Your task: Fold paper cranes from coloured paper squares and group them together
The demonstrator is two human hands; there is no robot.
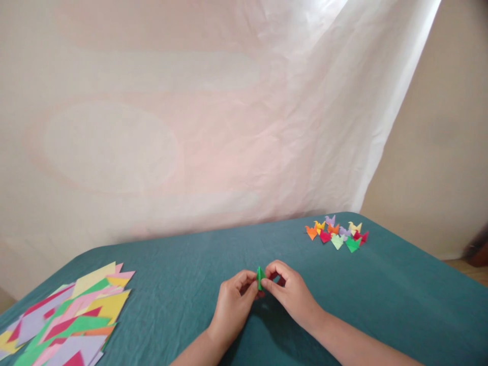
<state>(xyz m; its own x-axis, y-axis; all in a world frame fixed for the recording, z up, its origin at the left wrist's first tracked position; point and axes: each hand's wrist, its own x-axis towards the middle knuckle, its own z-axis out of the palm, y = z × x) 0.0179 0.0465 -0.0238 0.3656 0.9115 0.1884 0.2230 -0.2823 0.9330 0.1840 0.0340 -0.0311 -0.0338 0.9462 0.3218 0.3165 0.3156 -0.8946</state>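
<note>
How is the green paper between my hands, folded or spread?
Folded: the green paper forms a small, pointed piece between the left hand and right hand.

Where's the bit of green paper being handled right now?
In the head view, the green paper is low, just right of centre, held between the left hand and the right hand, over the table.

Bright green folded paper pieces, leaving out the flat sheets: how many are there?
2. One green piece is held between the left hand and right hand; the green figure sits at the near edge of the colourful group. Others may be hidden.
</note>
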